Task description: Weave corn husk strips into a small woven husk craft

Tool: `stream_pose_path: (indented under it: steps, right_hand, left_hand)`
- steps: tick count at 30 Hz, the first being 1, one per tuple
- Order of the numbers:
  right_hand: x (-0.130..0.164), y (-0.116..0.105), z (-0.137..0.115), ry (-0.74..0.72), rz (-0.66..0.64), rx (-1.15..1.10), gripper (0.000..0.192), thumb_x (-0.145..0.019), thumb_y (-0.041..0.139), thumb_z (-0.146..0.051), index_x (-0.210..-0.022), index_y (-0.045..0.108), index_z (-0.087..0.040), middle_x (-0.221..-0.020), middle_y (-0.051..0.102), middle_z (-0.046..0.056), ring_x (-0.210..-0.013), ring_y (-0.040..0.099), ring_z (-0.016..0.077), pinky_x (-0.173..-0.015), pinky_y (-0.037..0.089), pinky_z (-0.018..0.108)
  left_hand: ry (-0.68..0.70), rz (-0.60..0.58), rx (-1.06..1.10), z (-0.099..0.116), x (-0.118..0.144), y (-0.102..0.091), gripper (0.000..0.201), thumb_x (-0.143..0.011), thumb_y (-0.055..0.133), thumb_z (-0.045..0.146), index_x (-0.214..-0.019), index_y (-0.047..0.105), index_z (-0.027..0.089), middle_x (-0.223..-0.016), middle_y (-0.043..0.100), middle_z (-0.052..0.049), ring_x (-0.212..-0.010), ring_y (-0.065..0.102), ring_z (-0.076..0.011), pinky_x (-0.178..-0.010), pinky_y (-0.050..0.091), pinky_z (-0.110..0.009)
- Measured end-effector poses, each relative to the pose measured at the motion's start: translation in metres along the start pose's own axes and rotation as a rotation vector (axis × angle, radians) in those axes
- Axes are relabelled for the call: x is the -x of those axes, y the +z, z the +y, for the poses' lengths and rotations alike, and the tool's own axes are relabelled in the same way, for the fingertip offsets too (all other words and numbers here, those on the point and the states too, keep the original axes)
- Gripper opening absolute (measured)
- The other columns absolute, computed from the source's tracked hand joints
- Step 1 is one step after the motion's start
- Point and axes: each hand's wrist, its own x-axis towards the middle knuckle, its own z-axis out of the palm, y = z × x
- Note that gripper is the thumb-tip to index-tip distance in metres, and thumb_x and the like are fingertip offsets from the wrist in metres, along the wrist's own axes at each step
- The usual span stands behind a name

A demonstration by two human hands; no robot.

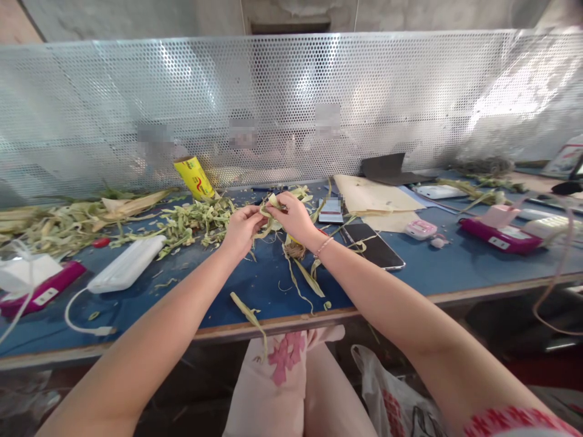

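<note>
Over the middle of the blue table, both of my hands meet around a pale green, husk-like plant strip point(268, 212). My left hand point(243, 229) pinches it with thumb and fingers from the left. From the right, my right hand point(295, 218) is closed on the same strip, a thin bracelet at its wrist. Just below my right hand lies a small brown bundle of twine or fibre point(295, 249), partly hidden, with loose strips trailing toward the table edge. A heap of shredded green plant strips point(198, 221) spreads beside my left hand. One loose strip point(245, 308) lies nearer the front edge.
A yellow tube point(194, 177) leans behind the heap. To the left are a white power bank point(127, 264) with a cable and a magenta power strip point(59, 285). On the right lie a dark phone point(376, 246), brown paper point(373, 197) and a pink case point(420, 229). A perforated metal screen point(273, 79) stands behind.
</note>
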Motion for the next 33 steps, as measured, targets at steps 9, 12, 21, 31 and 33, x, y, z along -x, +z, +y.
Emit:
stream_pose_path:
  steps: [9, 12, 21, 31, 33]
  right_hand:
    - [-0.004, 0.003, 0.002, 0.368, 0.01, -0.521, 0.022, -0.081, 0.041, -0.038, -0.09, 0.052, -0.02, -0.088, 0.056, 0.003, -0.076, 0.054, 0.01, -0.068, 0.046, 0.023]
    - [-0.004, 0.003, 0.004, 0.391, 0.008, -0.488, 0.023, -0.076, 0.049, -0.04, -0.084, 0.052, -0.019, -0.077, 0.054, 0.001, -0.068, 0.052, 0.0089, -0.065, 0.046, 0.023]
    - [-0.006, 0.003, 0.012, 0.362, 0.054, -0.336, 0.022, -0.075, 0.052, -0.038, -0.067, 0.055, -0.017, -0.056, 0.046, -0.003, -0.051, 0.042, 0.0064, -0.05, 0.039, 0.02]
    - [-0.005, -0.003, 0.007, 0.347, 0.149, -0.206, 0.02, -0.078, 0.046, -0.036, -0.067, 0.049, -0.019, -0.064, 0.047, -0.001, -0.055, 0.044, 0.0084, -0.048, 0.042, 0.022]
    - [-0.004, -0.003, 0.008, 0.292, 0.141, -0.141, 0.02, -0.079, 0.045, -0.035, -0.066, 0.046, -0.019, -0.063, 0.046, -0.002, -0.055, 0.044, 0.0093, -0.05, 0.041, 0.023]
  left_hand:
    - [-0.025, 0.014, 0.023, 0.001, 0.0, -0.001, 0.009, -0.058, 0.065, 0.013, -0.063, 0.057, 0.013, -0.061, 0.058, 0.001, -0.059, 0.055, -0.0071, -0.068, 0.047, -0.024]
    - [-0.029, 0.032, 0.053, 0.001, 0.0, -0.002, 0.009, -0.057, 0.064, 0.011, -0.061, 0.056, 0.013, -0.06, 0.057, 0.001, -0.058, 0.055, -0.0067, -0.067, 0.047, -0.024]
    - [-0.042, 0.026, 0.026, -0.001, -0.003, -0.002, 0.009, -0.054, 0.061, 0.011, -0.059, 0.054, 0.013, -0.061, 0.058, 0.0, -0.059, 0.056, -0.0082, -0.068, 0.046, -0.026]
    - [0.097, -0.071, -0.493, -0.008, -0.006, -0.009, 0.003, -0.056, 0.057, 0.013, -0.054, 0.055, 0.015, -0.05, 0.051, 0.003, -0.051, 0.045, -0.0101, -0.053, 0.032, -0.023]
    - [0.127, -0.097, -0.637, -0.008, -0.005, -0.011, 0.004, -0.056, 0.057, 0.013, -0.053, 0.057, 0.016, -0.048, 0.05, 0.004, -0.049, 0.043, -0.011, -0.05, 0.029, -0.024]
